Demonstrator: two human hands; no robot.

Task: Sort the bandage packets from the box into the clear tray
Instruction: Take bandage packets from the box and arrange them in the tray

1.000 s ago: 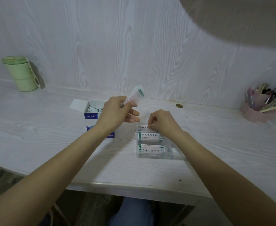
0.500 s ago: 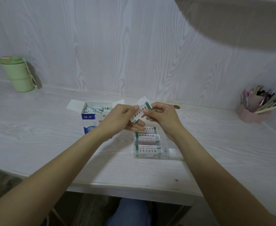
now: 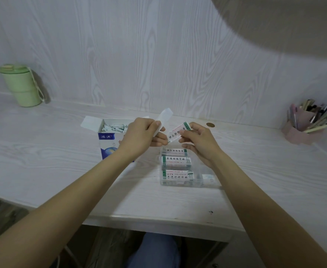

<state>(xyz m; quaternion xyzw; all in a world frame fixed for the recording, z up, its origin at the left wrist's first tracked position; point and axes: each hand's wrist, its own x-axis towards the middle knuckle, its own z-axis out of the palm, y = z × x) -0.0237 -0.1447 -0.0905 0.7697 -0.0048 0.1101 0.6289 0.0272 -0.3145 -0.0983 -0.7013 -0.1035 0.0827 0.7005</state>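
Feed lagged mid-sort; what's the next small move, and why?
Probably lower the printed packet pinched by the right hand into the clear tray just below it. The left hand holds another packet, waiting.

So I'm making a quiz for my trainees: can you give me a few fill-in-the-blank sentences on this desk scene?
1. The right hand pinches a printed white bandage packet above the clear plastic ____.
2. The left hand holds a plain white packet in front of the open blue-and-white cardboard ____.
3. The lidded cup at far left is ____.

Missing words: tray; box; green
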